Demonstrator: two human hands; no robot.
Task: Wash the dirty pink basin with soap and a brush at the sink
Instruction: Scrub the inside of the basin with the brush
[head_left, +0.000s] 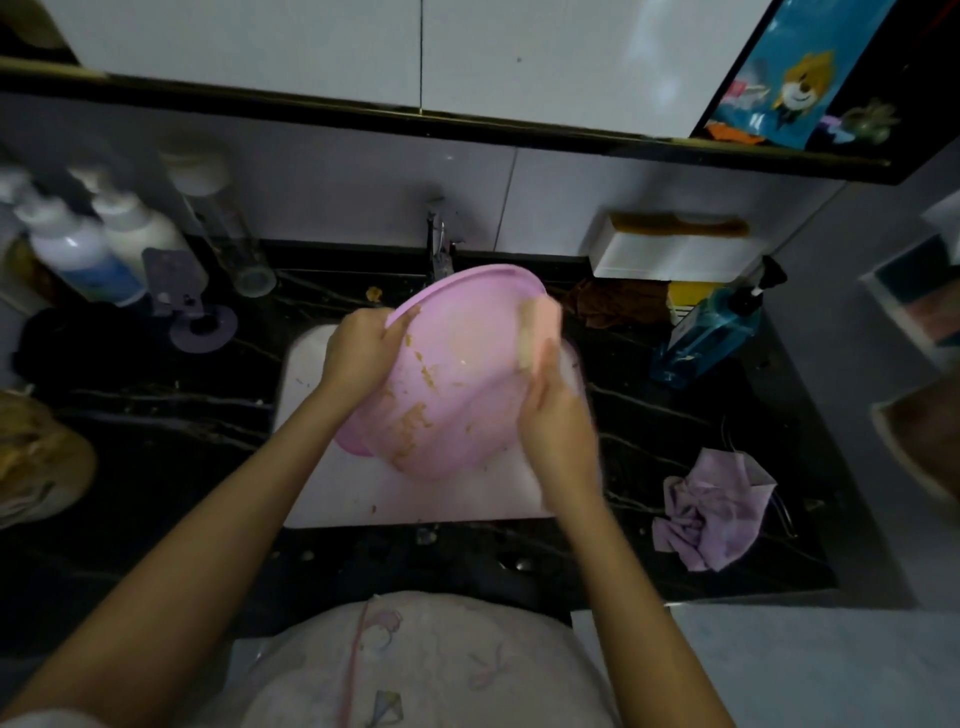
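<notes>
A: Gripping what, the left hand (363, 353)?
B: The left rim of the pink basin (467, 374), fingers curled over it.
A: And the right hand (558, 421)?
B: Blurred, holding a pale pad (540, 327) at the right rim. The basin tilts between both, over the white sink (311, 364), below the tap (440, 244).

Left hand (361, 345), right hand (560, 421) on pink basin (467, 364)
</notes>
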